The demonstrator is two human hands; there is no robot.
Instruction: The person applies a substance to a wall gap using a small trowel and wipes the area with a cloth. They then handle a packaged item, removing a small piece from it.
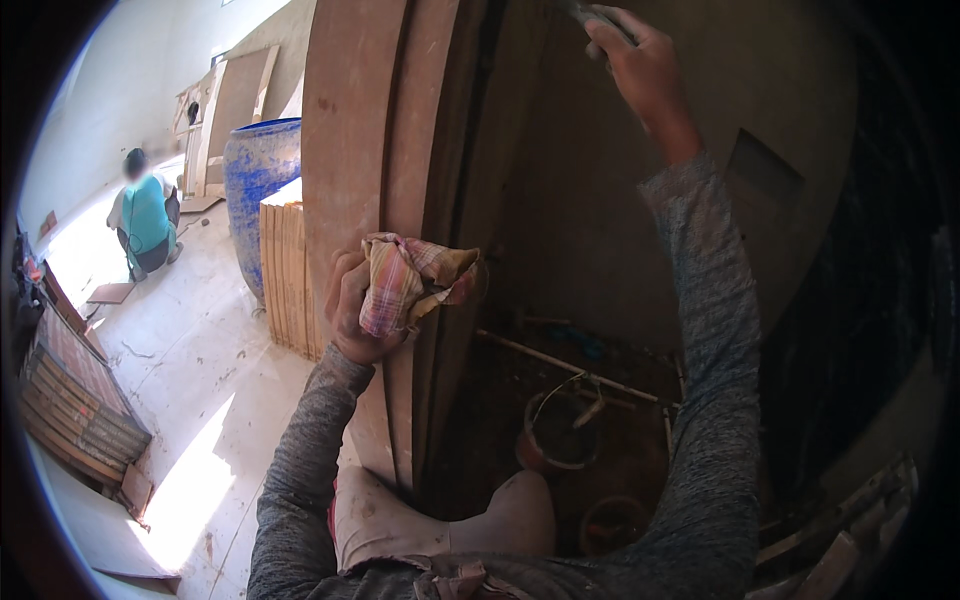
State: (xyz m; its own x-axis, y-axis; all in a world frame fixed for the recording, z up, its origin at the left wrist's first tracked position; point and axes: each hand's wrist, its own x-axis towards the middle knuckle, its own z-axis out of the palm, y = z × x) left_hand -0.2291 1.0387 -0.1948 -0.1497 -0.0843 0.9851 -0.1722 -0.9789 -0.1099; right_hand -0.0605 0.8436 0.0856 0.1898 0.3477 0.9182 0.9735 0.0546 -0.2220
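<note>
My left hand (350, 308) is closed on a crumpled plaid cloth (405, 285) in pink, yellow and white. It rests beside the reddish-brown wooden door frame (352, 120), and its fingers are partly hidden behind the cloth. Raised high at the top right, my right hand (645, 65) grips a slim grey tool (612, 24). The tool's far end goes into the dark at the picture's top edge, so its kind cannot be made out. Behind it stands a dim plain wall (590, 190).
Left of the frame stand a worn blue drum (262, 180) and a stack of tan slabs (290, 280). A person in a teal top (148, 215) crouches farther back. Low in the dark room are a bucket (540, 462) and a long pole (560, 365). Stacked panels (80, 410) lie far left.
</note>
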